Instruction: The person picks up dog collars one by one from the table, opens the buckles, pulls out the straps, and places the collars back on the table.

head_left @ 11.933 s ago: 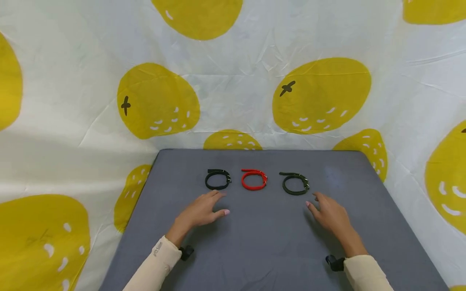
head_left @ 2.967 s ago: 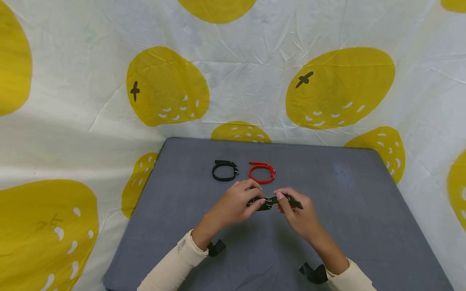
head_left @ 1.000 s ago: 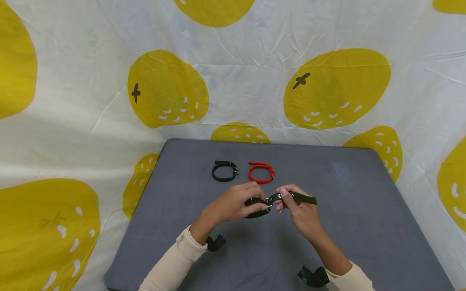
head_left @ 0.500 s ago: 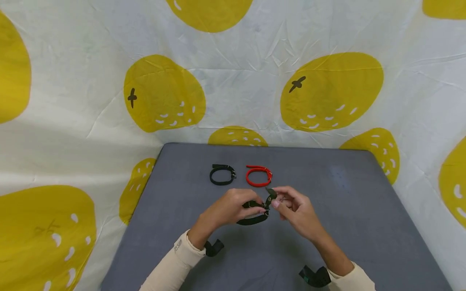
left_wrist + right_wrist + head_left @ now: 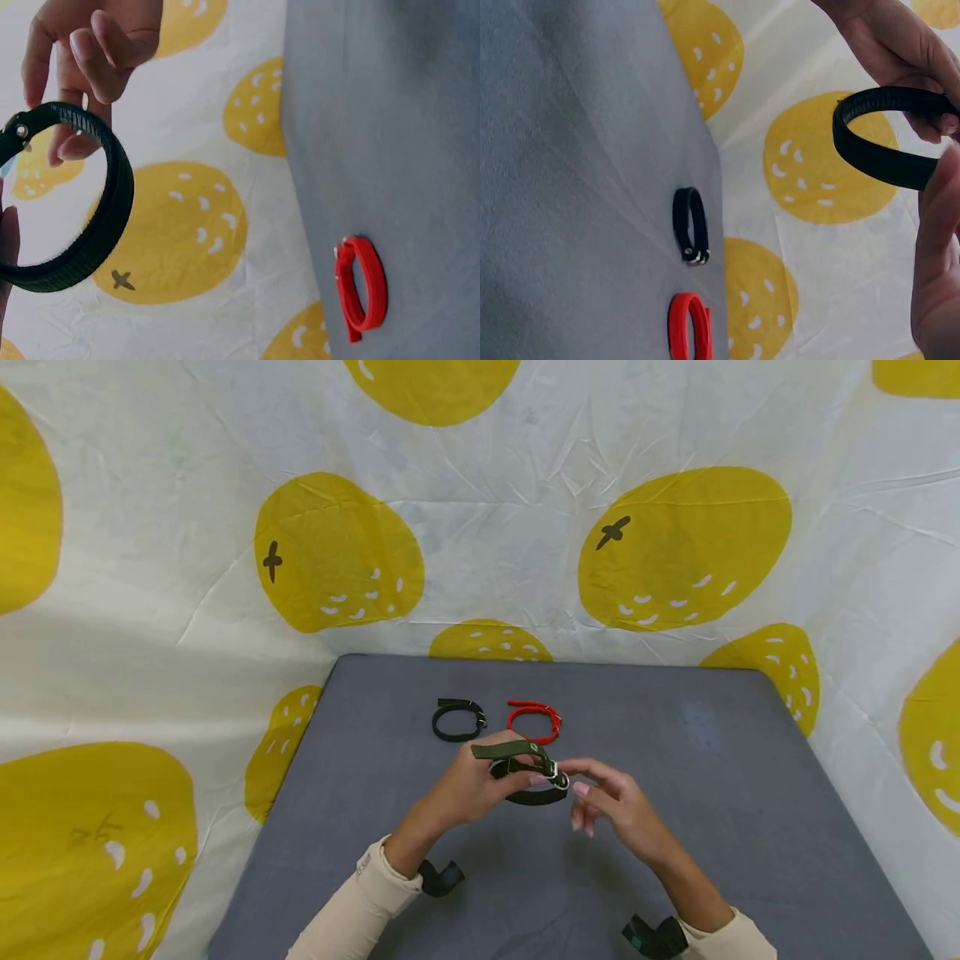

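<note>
A dark green buckled collar (image 5: 536,797) is held above the table, its loose strap end pointing left over the left hand. My left hand (image 5: 468,785) pinches it beside the metal buckle. The right hand (image 5: 622,806) is at the buckle side with fingers loosely bent; its index fingertip meets or nearly meets the buckle. In the left wrist view the collar's loop (image 5: 112,202) hangs below the right hand (image 5: 97,60). The right wrist view shows the loop (image 5: 885,165) between the left hand (image 5: 907,45) and the right hand (image 5: 941,255).
A black collar (image 5: 457,737) and a red collar (image 5: 534,709) lie coiled side by side on the grey table (image 5: 660,735), beyond the hands. Behind the table hangs a white cloth (image 5: 495,552) printed with yellow fruit shapes.
The green collar started at the right of the row on the table and is now held up. Since half a second ago its strap end has swung left, and the right hand has released it.
</note>
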The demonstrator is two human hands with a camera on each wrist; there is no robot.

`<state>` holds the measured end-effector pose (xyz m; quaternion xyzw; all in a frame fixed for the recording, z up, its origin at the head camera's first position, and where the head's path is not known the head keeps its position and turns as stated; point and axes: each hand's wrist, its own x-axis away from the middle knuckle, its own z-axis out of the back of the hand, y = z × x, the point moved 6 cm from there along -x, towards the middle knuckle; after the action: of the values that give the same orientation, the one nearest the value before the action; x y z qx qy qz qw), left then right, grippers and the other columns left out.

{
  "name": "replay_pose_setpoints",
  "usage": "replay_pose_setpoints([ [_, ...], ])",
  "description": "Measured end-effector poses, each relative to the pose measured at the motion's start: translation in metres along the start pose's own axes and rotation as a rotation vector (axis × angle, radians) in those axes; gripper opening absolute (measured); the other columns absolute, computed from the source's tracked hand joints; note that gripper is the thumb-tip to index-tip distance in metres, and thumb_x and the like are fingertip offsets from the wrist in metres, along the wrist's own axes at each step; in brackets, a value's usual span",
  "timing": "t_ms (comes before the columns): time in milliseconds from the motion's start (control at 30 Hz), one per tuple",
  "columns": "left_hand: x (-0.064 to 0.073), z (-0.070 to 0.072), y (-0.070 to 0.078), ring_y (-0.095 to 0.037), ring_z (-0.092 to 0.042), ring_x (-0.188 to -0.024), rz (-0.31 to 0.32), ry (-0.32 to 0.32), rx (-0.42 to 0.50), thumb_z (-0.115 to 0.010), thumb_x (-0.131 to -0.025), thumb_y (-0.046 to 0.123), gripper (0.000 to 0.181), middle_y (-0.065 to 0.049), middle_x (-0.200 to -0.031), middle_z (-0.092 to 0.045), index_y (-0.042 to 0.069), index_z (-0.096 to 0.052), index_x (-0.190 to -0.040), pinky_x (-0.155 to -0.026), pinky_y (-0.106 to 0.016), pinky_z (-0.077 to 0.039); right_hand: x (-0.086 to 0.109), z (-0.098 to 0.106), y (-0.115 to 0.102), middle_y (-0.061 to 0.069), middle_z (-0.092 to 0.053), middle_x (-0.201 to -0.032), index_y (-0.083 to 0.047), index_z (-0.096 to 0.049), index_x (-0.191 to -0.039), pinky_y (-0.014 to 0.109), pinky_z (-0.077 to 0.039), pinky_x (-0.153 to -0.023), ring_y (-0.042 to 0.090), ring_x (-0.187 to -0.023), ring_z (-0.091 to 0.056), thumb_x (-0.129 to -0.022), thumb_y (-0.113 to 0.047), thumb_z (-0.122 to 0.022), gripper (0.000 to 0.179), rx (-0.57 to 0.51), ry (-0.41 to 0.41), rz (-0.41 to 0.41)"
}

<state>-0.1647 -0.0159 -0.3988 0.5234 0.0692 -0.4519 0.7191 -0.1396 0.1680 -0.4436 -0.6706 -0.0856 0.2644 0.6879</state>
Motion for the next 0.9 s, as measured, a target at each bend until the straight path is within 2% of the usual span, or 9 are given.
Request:
replay_pose_setpoints([
  [33, 0.0, 0.0, 0.001, -0.011, -0.063, -0.088, 0.013, 0.004, 0.015, -0.075, -0.089, 0.006, 0.018, -0.005, -0.104, -0.067, 0.01, -0.067, -0.105, -0.075, -0.025, -0.055, 0.0, -0.001, 0.001, 0.009, -0.064, -0.074, 0.001, -0.056, -0.131, 0.036, -0.053, -0.053, 0.016, -0.063, -0.063, -0.106, -0.003, -0.042, 0.03, -0.042, -0.024, -0.011],
  [100, -0.001, 0.0, 0.001, -0.01, -0.061, -0.085, 0.046, -0.007, 0.042, -0.076, -0.088, 0.007, 0.019, -0.005, -0.103, -0.066, 0.011, -0.067, -0.105, -0.072, -0.024, -0.054, 0.0, -0.003, 0.001, 0.007, -0.066, -0.081, 0.0, -0.059, -0.127, 0.034, -0.055, -0.056, 0.017, -0.068, -0.065, -0.105, -0.001, -0.042, 0.028, -0.108, -0.057, -0.007],
  [167, -0.002, -0.002, 0.001, -0.01, -0.062, -0.084, 0.108, -0.031, 0.078, -0.078, -0.087, 0.008, 0.021, -0.005, -0.101, -0.067, 0.011, -0.066, -0.105, -0.072, -0.025, -0.054, 0.0, -0.004, 0.002, 0.0, -0.067, -0.087, -0.001, -0.061, -0.12, 0.033, -0.056, -0.058, 0.015, -0.072, -0.065, -0.103, 0.002, -0.043, 0.025, -0.142, -0.067, 0.0],
  [333, -0.001, -0.008, -0.007, -0.006, -0.067, -0.086, 0.279, -0.09, 0.157, -0.082, -0.085, 0.017, 0.035, -0.001, -0.107, -0.069, 0.014, -0.064, -0.116, -0.075, -0.028, -0.058, -0.002, -0.006, 0.001, -0.003, -0.067, -0.085, 0.001, -0.063, -0.107, 0.028, -0.056, -0.058, 0.009, -0.07, -0.065, -0.1, 0.007, -0.048, 0.017, -0.158, -0.042, 0.017],
  [400, -0.001, -0.01, -0.009, -0.005, -0.066, -0.086, 0.3, -0.108, 0.129, -0.083, -0.084, 0.02, 0.039, 0.001, -0.108, -0.069, 0.014, -0.066, -0.118, -0.075, -0.027, -0.057, -0.003, -0.007, 0.0, -0.001, -0.066, -0.083, 0.002, -0.063, -0.106, 0.028, -0.056, -0.057, 0.012, -0.068, -0.064, -0.099, 0.008, -0.049, 0.016, -0.154, -0.04, 0.032],
  [467, -0.001, -0.012, -0.011, -0.004, -0.066, -0.085, 0.302, -0.131, 0.106, -0.083, -0.084, 0.022, 0.037, 0.003, -0.108, -0.07, 0.015, -0.069, -0.118, -0.074, -0.026, -0.057, -0.003, -0.007, -0.001, -0.001, -0.066, -0.082, 0.004, -0.062, -0.105, 0.029, -0.055, -0.055, 0.014, -0.066, -0.062, -0.099, 0.008, -0.049, 0.015, -0.146, -0.041, 0.047],
  [667, -0.003, -0.016, -0.011, -0.001, -0.062, -0.083, 0.243, -0.186, 0.073, -0.08, -0.087, 0.021, 0.022, 0.005, -0.101, -0.072, 0.016, -0.073, -0.107, -0.072, -0.022, -0.055, -0.005, -0.006, 0.001, 0.002, -0.063, -0.077, 0.004, -0.061, -0.103, 0.029, -0.052, -0.051, 0.015, -0.061, -0.058, -0.099, 0.007, -0.05, 0.012, -0.135, -0.024, 0.036],
  [767, -0.004, -0.017, -0.009, -0.001, -0.063, -0.082, 0.201, -0.183, 0.081, -0.081, -0.086, 0.017, 0.021, 0.002, -0.098, -0.074, 0.014, -0.075, -0.106, -0.071, -0.021, -0.056, -0.006, -0.005, 0.002, 0.007, -0.06, -0.072, 0.006, -0.059, -0.099, 0.03, -0.05, -0.048, 0.015, -0.058, -0.056, -0.099, 0.008, -0.049, 0.01, -0.122, -0.019, 0.055],
  [900, -0.005, -0.018, -0.005, 0.0, -0.064, -0.079, 0.132, -0.175, 0.048, -0.081, -0.085, 0.015, 0.021, 0.0, -0.095, -0.075, 0.012, -0.078, -0.105, -0.068, -0.019, -0.055, -0.007, -0.005, 0.002, 0.011, -0.056, -0.07, 0.006, -0.057, -0.095, 0.033, -0.046, -0.045, 0.018, -0.053, -0.051, -0.098, 0.008, -0.05, 0.008, -0.116, -0.012, 0.07],
])
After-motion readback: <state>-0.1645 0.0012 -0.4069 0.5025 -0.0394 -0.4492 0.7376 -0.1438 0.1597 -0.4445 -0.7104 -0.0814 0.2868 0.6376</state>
